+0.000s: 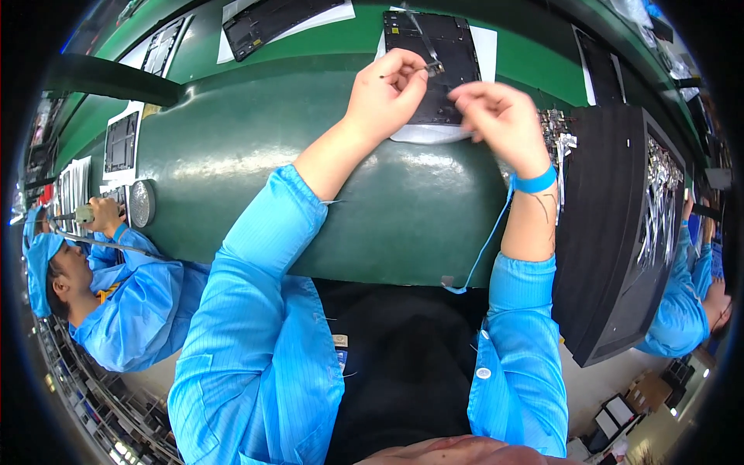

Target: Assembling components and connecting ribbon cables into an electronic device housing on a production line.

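head view: the left hand is pinching, thumb against forefinger, at the small dark end piece of a thin ribbon cable; its grip is closing on that end. the cable is running over a black panel, which is lying on a white sheet at the far side of the table. the right hand is hovering by the panel's right edge, fingers curling and blurring; cannot tell whether its grip is holding anything.

surface: the table is showing a glossy dark green, reflecting light in pale patches. a second black panel is lying on paper farther left, and another is resting near the left edge, close to a round clear-looking dish. at right, a black tray is standing beside a cluster of small parts, with silvery strips lying inside it. a blue wristband is circling the right wrist, its cord trailing to the near table edge.

room: a co-worker in blue is sitting at left, holding a pale tool; another person is working at far right. cartons are standing on the floor.
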{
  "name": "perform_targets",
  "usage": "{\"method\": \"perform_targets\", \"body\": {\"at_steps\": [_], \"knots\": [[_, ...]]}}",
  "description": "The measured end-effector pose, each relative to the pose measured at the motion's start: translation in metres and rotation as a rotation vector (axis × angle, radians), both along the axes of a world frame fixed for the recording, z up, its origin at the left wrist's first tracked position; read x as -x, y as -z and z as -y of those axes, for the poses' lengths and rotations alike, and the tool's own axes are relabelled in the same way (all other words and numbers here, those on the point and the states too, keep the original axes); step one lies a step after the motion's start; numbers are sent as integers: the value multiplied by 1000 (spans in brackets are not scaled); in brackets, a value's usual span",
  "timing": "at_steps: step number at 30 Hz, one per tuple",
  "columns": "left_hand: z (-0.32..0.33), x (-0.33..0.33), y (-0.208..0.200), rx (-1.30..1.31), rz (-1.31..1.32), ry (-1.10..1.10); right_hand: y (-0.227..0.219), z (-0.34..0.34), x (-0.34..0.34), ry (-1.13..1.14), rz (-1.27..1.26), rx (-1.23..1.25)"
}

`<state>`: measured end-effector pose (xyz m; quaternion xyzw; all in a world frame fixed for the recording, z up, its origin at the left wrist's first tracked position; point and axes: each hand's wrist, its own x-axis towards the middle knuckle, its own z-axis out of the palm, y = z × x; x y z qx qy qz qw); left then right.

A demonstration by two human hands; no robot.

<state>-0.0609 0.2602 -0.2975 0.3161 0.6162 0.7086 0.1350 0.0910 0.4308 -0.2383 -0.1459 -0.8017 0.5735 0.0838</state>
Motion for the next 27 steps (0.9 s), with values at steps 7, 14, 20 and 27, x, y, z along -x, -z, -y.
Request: {"method": "perform_targets", "body": {"at_steps": [7,14,20,27], "knots": [[-1,-27,-10,216,-620,71,31,-34,0,288,156,-452],[2,-18,-5,431,-594,115,30,-17,9,217,260,-490],[-1,-13,2,596,-616,13,28,-11,10,182,271,-574],[1,-13,1,551,-564,21,41,-15,9,121,180,-385]]}}
